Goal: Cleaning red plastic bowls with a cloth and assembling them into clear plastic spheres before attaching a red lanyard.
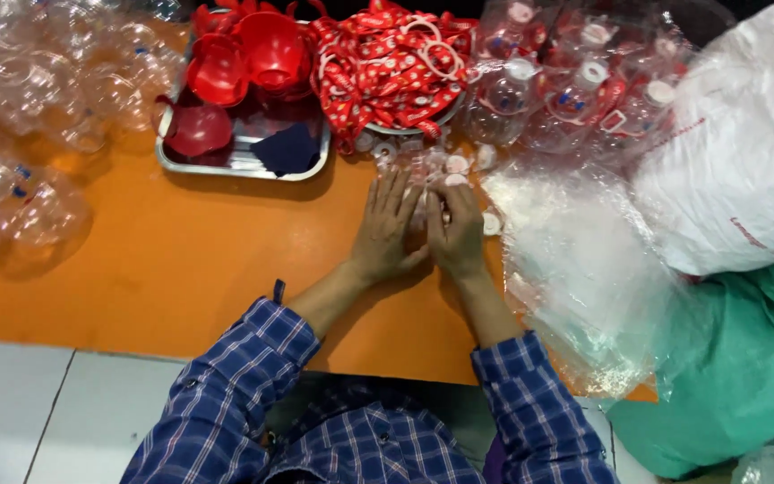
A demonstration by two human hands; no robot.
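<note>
Two hands at work just below the steel tray (242, 163) on the orange desk (181, 260): left hand (385, 235) spread flat, right hand (455, 231) pinching a small white-and-clear piece (452, 180). Loose pieces, unassembled, scattered around; finished count unclear.

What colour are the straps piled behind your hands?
Red with small white spots, seen in the head view: the straps lie heaped behind both hands.

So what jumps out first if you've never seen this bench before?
The pile of red lanyards at the top middle, beside red plastic cups on a metal tray. Below them, the left hand and right hand press together over small clear pieces on the orange table.
</note>
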